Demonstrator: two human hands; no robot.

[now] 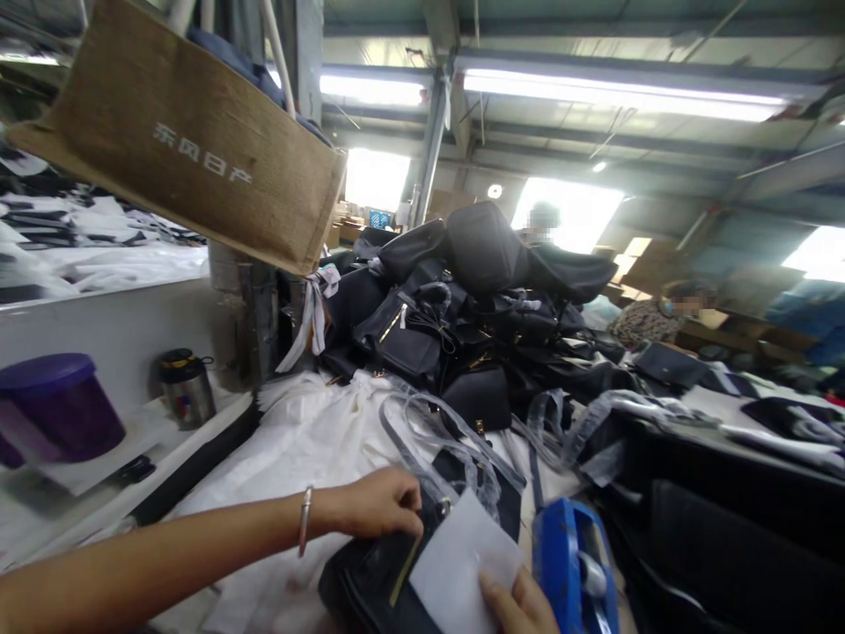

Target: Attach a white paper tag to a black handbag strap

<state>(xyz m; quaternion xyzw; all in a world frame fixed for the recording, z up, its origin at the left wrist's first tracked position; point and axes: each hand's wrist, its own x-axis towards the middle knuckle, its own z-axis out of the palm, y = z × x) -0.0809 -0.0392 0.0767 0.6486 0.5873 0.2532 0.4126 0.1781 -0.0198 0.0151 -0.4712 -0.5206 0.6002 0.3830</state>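
My left hand (379,504) reaches in from the left, a bracelet on its wrist, and its fingers are pinched on the top edge of a black handbag (370,577) lying on white cloth at the bottom middle. My right hand (521,606) shows only partly at the bottom edge, its fingers pressed on a white card (462,563) that lies over the bag. The bag's straps (442,440) are wrapped in clear plastic. A blue tape dispenser (574,563) stands just right of my right hand.
A tall heap of black handbags (455,308) fills the middle of the table. A brown fabric bag (191,141) hangs at upper left. A purple tub (56,405) and a metal flask (187,387) sit on a left shelf. Two people work at the far right.
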